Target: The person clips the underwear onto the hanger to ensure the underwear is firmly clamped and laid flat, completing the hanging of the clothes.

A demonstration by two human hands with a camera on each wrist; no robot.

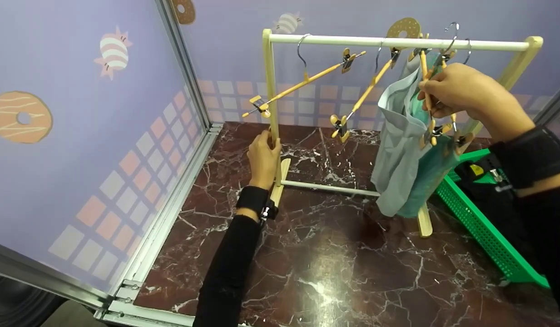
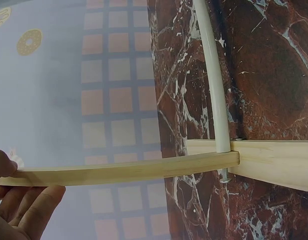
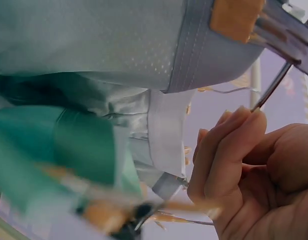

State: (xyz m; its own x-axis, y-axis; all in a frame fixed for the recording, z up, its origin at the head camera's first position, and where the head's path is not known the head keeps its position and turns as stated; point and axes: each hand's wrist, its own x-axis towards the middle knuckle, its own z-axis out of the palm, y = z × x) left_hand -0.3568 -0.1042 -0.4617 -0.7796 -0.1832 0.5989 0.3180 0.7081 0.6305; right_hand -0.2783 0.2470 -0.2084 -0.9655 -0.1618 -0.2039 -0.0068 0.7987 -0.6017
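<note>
Gripping the rack's wooden post (image 1: 269,68), I'd guess to steady it, the left hand (image 1: 263,156) curls its fingers round, while the right hand (image 1: 459,88) pinches a clip hanger (image 1: 423,63) just under the white rail (image 1: 343,41), likely so the grey garment (image 1: 398,159) hangs free.

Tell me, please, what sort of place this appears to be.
Probably a staged work booth rather than a home: metal-framed, cartoon-printed walls stand around a marbled surface, which holds a clothes rack.
</note>
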